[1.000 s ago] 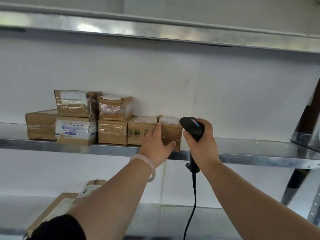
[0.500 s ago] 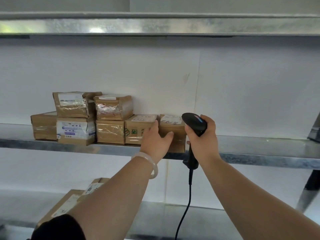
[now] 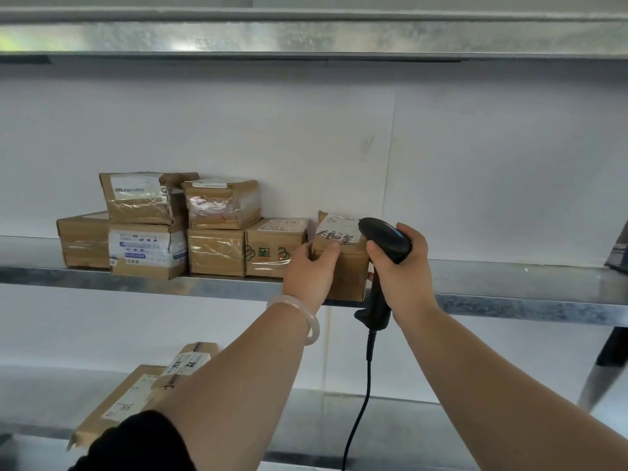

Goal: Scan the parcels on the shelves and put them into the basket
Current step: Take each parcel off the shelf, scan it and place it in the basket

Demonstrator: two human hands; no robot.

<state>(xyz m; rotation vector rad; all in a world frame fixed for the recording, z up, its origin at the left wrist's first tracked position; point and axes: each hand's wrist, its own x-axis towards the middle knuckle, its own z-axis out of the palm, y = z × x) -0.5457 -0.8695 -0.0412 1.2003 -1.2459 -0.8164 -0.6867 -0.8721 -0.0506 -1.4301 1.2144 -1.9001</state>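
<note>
A small brown parcel point(image 3: 343, 239) with a white label stands at the right end of a row on the middle shelf point(image 3: 509, 283). It is tipped toward me, label facing up. My left hand point(image 3: 311, 270) grips its left front corner. My right hand point(image 3: 401, 266) holds a black corded scanner point(image 3: 385, 239) right beside the parcel, its head over the label's right edge. Several more taped parcels point(image 3: 217, 229) are stacked to the left. No basket is in view.
The shelf stretches bare to the right of the held parcel. An upper shelf point(image 3: 306, 39) hangs overhead. On the lower shelf, flat parcels point(image 3: 136, 399) lie at the left. A dark diagonal frame brace point(image 3: 608, 362) stands at the far right. A white wall backs the shelves.
My left hand has tilted the rightmost parcel forward so its label faces up. The scanner in my right hand has stayed next to it. The view has shifted slightly.
</note>
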